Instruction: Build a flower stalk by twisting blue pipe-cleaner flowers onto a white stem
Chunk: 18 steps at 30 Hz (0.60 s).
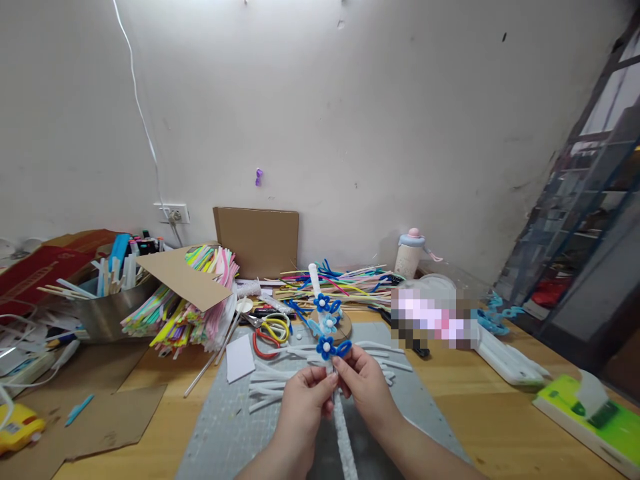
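Observation:
Between my two hands is a long white fuzzy stem (344,437) with blue pipe-cleaner flowers (326,347) fixed along its upper part. The flowers have white centres, and small blue loops stick out to the right. My left hand (306,405) pinches the stem just under the lowest flower. Beside it, my right hand (367,387) has its thumb and finger closed at the same spot, near the lowest blue loop. What exactly the right fingertips press on is partly hidden. Loose white pipe cleaners (265,393) lie on the grey cutting mat (215,427) under my hands.
Red- and yellow-handled scissors (267,337) and a white card (241,359) lie left of the stem. Bundled coloured pipe cleaners (165,313) and a metal pot (100,317) stand farther left. A bottle (409,257) stands by the wall; a green tissue pack (590,417) lies right.

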### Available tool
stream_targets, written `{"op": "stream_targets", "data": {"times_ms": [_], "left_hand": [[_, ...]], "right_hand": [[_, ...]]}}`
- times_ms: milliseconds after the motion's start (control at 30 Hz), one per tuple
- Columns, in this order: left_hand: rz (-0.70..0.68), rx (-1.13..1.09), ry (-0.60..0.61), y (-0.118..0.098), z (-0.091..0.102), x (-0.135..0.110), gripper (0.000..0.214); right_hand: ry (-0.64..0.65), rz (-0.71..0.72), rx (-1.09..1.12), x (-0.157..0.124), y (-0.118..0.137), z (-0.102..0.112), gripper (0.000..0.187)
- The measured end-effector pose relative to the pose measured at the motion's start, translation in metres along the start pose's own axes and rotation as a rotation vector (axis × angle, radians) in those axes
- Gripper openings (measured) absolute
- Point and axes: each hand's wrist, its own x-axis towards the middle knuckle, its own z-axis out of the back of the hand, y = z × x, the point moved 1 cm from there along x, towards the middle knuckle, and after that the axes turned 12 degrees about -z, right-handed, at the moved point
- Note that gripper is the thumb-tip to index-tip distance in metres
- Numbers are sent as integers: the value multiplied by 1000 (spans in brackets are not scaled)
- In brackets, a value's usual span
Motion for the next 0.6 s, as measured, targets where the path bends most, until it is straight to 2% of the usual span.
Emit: {"op": "stream_targets", "data": {"times_ms": [233, 600], "left_hand": [[-7, -46, -33, 2, 1, 0, 34], [34, -71, 53, 3, 3, 1, 26]], "right_hand": [[-30, -8, 16, 1, -2, -1, 29], [-17, -17, -4, 1, -1, -1, 31]]}}
